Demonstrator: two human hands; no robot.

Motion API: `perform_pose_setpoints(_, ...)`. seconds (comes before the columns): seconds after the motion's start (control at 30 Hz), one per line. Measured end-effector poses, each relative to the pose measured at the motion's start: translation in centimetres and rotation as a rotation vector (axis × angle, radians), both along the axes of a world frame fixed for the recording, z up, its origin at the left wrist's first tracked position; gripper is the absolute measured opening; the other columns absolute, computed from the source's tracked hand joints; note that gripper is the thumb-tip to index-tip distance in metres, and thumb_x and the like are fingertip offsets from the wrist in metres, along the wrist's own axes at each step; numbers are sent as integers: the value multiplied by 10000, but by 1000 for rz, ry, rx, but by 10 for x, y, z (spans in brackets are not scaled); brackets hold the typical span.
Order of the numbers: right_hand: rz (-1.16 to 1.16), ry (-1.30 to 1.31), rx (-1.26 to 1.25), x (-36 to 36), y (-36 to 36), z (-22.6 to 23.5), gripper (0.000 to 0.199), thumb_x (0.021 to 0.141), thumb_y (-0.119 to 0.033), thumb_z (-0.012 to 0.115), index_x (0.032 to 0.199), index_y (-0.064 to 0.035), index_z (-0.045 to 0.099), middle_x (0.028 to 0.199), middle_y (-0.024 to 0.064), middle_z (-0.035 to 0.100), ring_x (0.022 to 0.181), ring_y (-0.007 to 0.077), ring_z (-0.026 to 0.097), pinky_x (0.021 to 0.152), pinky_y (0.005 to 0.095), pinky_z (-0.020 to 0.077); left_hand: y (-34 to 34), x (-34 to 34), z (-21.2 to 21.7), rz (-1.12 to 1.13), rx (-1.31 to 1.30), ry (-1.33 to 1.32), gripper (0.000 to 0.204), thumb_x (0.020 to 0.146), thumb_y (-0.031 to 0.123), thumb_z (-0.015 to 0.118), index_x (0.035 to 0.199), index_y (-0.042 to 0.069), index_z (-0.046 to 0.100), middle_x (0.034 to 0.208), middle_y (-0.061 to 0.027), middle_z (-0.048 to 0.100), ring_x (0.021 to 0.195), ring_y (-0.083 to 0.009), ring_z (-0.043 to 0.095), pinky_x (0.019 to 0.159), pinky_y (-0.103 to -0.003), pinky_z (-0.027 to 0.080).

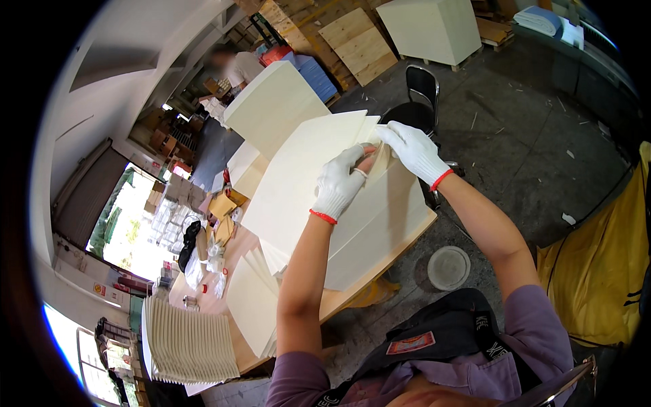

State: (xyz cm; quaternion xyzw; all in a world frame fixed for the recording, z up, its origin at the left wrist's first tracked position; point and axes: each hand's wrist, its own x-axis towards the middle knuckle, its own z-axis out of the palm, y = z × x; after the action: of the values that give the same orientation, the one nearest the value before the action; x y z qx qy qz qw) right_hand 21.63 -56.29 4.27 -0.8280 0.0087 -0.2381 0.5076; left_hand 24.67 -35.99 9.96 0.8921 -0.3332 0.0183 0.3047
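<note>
A tall stack of large cream board sheets (380, 230) stands on the table in front of me, with some upper sheets (298, 173) shifted and fanned out to the left. White gloves with red cuffs cover both my hands. My left hand (339, 180) lies over the upper sheets, its bare fingertips curled at their right edge. At the far right corner of those sheets, my right hand (410, 150) has its fingers closed on the edge. Between the hands the sheet edges are slightly lifted and bent. How many sheets the fingers hold cannot be seen.
Loose sheets (252, 298) and a ridged cream stack (190, 339) occupy the wooden table's (237, 244) left part. Beyond stands another board stack (274, 102). A black chair (410, 112), a round grey container (448, 267) and yellow fabric (597, 264) are rightward. A person (241, 68) stands far off.
</note>
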Motion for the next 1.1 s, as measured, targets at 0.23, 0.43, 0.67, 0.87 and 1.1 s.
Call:
perform_pose_setpoints(0.23,-29,-10,-44,-3,3,-2,549,1088,-566,438,1194,-90,691,1087,202,733,1044,428,681,878,487,514,3,5,-6,-2,-48,48,401,955,205,765,1336,84,726,1177,-125,773,1020,-188,706,888,-331,552)
perform_pose_setpoints(0.43,-35,-51,-36,-6,5,-3,527,1099,-553,436,1146,-84,671,1043,210,721,1020,432,679,843,506,508,1,1,-6,-15,-125,-7,351,998,191,704,1340,116,723,1152,-118,767,1010,-204,704,884,-340,548)
perform_pose_setpoints(0.67,-69,-99,-86,2,6,-10,518,1099,-555,442,1132,-86,661,1007,219,718,975,445,681,802,527,507,2,2,-2,-6,50,-39,343,998,265,720,1336,209,720,1065,-140,745,944,-278,741,841,-399,549)
perform_pose_setpoints(0.87,-73,-105,-75,1,6,-11,525,1100,-560,439,1134,-84,659,1009,224,718,978,448,680,802,526,507,-1,-10,8,24,63,28,351,970,235,758,1317,193,727,964,-122,709,818,-261,717,785,-400,545)
perform_pose_setpoints(1.1,-69,-90,-60,-2,8,-8,528,1102,-564,431,1139,-81,642,1004,226,718,978,450,681,802,526,506,0,-4,-4,11,-37,-91,298,1020,197,660,1308,180,736,917,-110,715,806,-214,669,796,-352,538)
